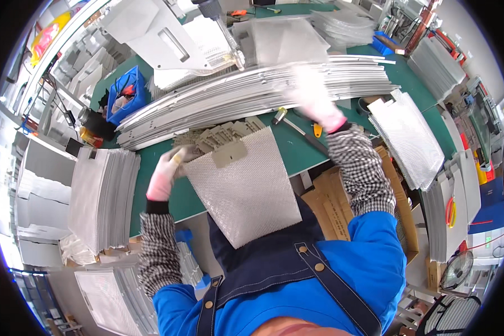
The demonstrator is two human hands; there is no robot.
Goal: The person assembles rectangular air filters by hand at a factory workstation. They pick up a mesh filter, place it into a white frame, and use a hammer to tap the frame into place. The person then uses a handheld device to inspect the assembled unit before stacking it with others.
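A silvery mesh panel (246, 190) slants from the green table's edge down over my lap, with a flat beige-grey plate (229, 154) lying at its top edge. My left hand (167, 171), in a white and pink glove, is closed at the panel's upper left corner; its fingertips are partly hidden there. Several similar flat plates (213, 136) lie just behind the panel. My right hand (315, 101), gloved too, is smeared by motion above a long stack of metal strips (224, 92). Its fingers cannot be made out. A hammer (299, 129) lies below it on the table.
A blue bin (141, 101) stands at the left of the green table (297, 157). Stacked panels flank me, one pile (98, 196) at left and a mesh stack (409, 137) at right. Cardboard (330, 196) sits below the table's right edge. A machine (162, 39) rises at the back.
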